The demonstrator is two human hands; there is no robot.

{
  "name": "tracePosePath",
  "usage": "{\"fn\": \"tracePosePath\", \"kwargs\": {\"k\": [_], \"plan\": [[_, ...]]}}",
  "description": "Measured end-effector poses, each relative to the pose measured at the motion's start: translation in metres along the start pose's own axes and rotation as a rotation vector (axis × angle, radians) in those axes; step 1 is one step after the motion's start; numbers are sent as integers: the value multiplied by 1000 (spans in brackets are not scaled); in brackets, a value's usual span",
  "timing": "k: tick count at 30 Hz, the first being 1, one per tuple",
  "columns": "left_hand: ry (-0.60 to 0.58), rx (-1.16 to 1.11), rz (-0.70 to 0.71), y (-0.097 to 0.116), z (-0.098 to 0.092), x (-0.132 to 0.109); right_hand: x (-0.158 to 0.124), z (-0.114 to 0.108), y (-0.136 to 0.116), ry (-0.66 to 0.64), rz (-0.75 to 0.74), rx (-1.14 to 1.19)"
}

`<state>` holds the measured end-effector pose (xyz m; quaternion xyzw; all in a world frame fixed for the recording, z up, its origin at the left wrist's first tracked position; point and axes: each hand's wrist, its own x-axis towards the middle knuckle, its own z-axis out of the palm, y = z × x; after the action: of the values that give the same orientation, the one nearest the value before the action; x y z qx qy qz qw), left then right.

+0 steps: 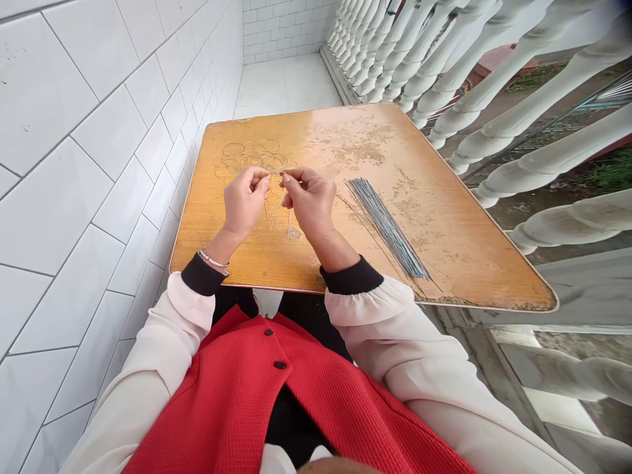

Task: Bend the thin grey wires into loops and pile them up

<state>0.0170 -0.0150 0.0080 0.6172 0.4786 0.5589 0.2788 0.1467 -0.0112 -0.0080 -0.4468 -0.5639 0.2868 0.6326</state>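
My left hand and my right hand are held close together over a scuffed wooden board, and their fingertips meet. Both seem to pinch thin wire, with short strands hanging below them. Just beyond the hands lies a tangle of wire loops, partly hidden by my fingers. To the right of my right hand lies a long bundle of thin grey wires. A small wire piece rests near my right wrist.
A white tiled wall runs along the left of the board. White balusters line the right side. The board's far end points toward a tiled floor. My red vest and pale sleeves fill the bottom of the view.
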Motion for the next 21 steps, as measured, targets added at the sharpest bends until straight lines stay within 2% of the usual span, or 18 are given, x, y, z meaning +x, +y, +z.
{"fn": "tracePosePath", "kwargs": {"k": [4,7,11,17,21], "plan": [[-88,111,74,2,-7,5,0,-13,-4,-42,-182,-235],[-129,208,127,7,-12,5,1,-17,-9,-91,-244,-315],[-138,274,133,9,-14,3,6,-18,-7,-159,-251,-360],[-90,341,155,10,-7,-2,8,-20,-5,-209,-237,-358],[-62,274,130,12,-4,-5,7,-23,-9,-204,-190,-297]]}}
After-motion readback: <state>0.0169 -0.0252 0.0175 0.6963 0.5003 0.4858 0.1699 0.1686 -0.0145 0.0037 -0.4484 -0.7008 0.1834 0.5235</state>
